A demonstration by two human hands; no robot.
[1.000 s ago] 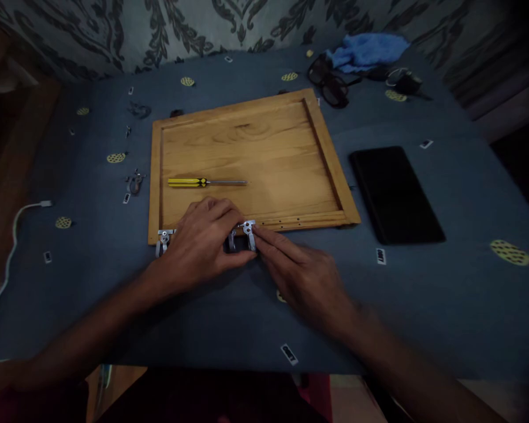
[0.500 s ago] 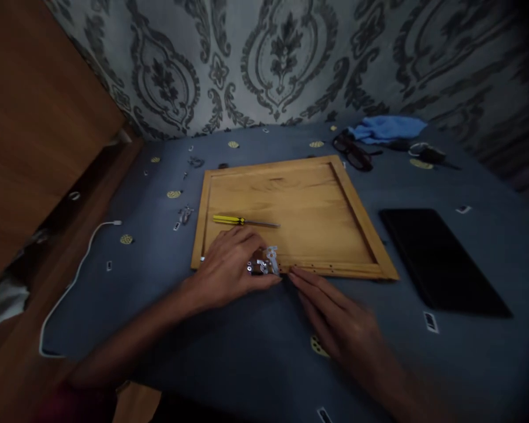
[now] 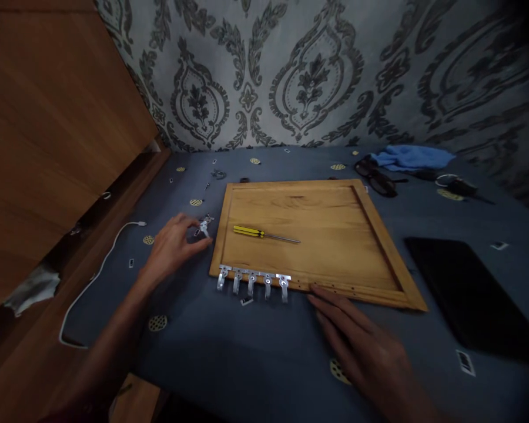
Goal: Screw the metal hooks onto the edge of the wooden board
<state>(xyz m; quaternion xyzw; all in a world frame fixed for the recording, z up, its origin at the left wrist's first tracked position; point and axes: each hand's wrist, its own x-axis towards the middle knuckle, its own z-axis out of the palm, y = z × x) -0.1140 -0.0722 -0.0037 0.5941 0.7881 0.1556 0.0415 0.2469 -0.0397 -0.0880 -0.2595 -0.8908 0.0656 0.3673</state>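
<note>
**Left hand (image 3: 171, 242) at silver metal clip (image 3: 204, 228), right hand (image 3: 364, 338) at light-brown framed wooden panel (image 3: 311, 220)**

At far left, well apart from the panel, a brown wooden cabinet (image 3: 48, 135), with a thin white cable (image 3: 97, 276) curving across the blue-grey printed tablecloth (image 3: 229, 352) between cabinet and panel. Just off the panel's left edge, the left hand, thumb and fingertips parted around the small clip; no telling a firm hold from a light touch. Beyond, past the panel's far left corner, a small curved grey metal piece (image 3: 218, 174).

Along the left part of the panel's near rail, five silver metal hinge-like clips (image 3: 253, 283) in a row, curved arms overhanging toward the viewer. On the panel's recessed face, behind the row, a yellow-and-black-handled screwdriver (image 3: 267, 235), shaft pointing right. Right of the row, small dark holes (image 3: 334, 286) in the near rail. There too, the right hand, fingers extended and close together, fingertips at the rail's edge, gripping nothing visible.

Past the panel's far right corner, dark-framed sunglasses (image 3: 381, 182), then a crumpled blue cloth (image 3: 412, 157) and a dark key-like bundle (image 3: 462, 187) with a metal ring. Beside the panel's right edge, a flat black rectangular object (image 3: 471, 296).
</note>
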